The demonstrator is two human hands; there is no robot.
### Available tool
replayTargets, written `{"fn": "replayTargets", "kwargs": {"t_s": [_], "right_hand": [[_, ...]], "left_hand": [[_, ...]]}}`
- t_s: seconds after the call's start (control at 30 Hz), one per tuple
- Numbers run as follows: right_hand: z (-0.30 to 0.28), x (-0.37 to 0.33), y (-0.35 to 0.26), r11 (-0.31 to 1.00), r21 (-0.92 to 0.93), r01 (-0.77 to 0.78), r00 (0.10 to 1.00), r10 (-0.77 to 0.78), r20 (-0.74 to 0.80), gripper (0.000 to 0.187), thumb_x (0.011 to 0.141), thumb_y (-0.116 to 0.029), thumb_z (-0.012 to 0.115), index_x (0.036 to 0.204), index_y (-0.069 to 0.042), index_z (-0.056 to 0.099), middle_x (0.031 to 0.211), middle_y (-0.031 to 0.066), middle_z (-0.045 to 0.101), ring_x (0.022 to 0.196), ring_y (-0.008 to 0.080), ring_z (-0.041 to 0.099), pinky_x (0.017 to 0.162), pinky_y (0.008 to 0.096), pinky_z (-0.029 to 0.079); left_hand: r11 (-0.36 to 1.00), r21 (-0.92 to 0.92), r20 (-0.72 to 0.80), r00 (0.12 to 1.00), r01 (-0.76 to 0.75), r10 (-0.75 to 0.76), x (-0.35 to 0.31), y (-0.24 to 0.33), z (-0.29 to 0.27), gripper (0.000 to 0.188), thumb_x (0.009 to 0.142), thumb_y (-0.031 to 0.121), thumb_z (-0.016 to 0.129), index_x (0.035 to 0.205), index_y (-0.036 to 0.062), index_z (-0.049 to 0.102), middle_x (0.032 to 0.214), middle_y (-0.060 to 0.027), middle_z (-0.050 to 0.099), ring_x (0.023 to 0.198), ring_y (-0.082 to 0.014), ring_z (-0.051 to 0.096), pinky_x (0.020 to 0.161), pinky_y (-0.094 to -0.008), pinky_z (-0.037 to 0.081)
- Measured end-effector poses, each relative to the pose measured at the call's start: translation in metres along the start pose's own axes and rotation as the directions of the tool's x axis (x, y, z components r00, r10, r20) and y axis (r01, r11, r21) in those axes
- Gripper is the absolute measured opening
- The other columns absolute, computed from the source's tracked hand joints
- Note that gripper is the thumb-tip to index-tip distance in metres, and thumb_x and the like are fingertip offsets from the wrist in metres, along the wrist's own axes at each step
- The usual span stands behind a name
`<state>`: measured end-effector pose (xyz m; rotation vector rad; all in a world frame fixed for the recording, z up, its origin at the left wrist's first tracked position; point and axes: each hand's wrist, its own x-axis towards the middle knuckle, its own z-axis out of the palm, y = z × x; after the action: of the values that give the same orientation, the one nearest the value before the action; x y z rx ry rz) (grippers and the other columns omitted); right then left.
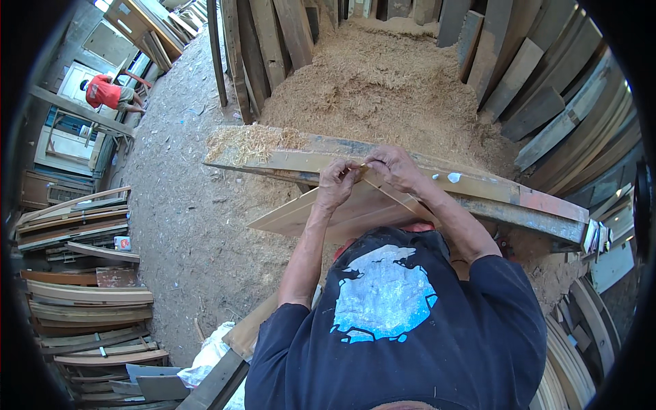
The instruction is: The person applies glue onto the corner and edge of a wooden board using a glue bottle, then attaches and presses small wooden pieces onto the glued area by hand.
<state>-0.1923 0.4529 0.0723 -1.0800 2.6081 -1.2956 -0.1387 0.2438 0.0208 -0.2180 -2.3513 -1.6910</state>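
Observation:
A flat wooden panel (321,212) leans between my body and the long workbench (471,179), one corner pointing up at my hands. My left hand (338,183) is closed near that corner, its thumb and fingers pressed together. Right beside it, my right hand (396,169) is bent over the corner in a pinch. A small yellowish piece (364,167) shows between the fingertips; its kind is too small to make out. The fingers partly hide the corner.
Curly wood shavings (249,145) lie on the bench's left end. Sawdust (389,75) covers the ground beyond. Upright boards (512,78) line the far right. Stacked timber (89,301) stands at left. A person in a red shirt (104,92) bends over at far left.

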Motion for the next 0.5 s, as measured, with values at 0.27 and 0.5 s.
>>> {"fn": "replayTargets", "kwargs": {"t_s": [0.27, 0.5], "right_hand": [[-0.0021, -0.0082, -0.0016, 0.998, 0.064, -0.017, 0.993, 0.025, -0.112, 0.018, 0.092, -0.008, 0.063, 0.107, -0.005, 0.073, 0.094, 0.0163, 0.069, 0.092, 0.0348, 0.065, 0.085, 0.0431, 0.053], [0.0004, -0.0078, 0.0015, 0.987, -0.141, 0.084, 0.992, -0.096, -0.085, 0.017, 0.09, -0.014, 0.068, 0.106, -0.008, 0.072, 0.097, 0.0113, 0.065, 0.095, 0.033, 0.061, 0.083, 0.0428, 0.051]], "left_hand": [[0.994, 0.085, 0.009, 0.998, -0.068, 0.068, 0.0005, 0.0104, -0.0037, 0.011, 0.085, -0.001, 0.071, 0.095, 0.0036, 0.071, 0.081, -0.0078, 0.065, 0.069, -0.019, 0.061, 0.065, -0.0321, 0.051], [0.996, 0.081, 0.042, 0.999, -0.03, 0.027, 0.0017, 0.009, -0.0052, 0.012, 0.087, 0.001, 0.072, 0.099, 0.0039, 0.072, 0.084, -0.0047, 0.065, 0.071, -0.0139, 0.059, 0.065, -0.0289, 0.05]]}}
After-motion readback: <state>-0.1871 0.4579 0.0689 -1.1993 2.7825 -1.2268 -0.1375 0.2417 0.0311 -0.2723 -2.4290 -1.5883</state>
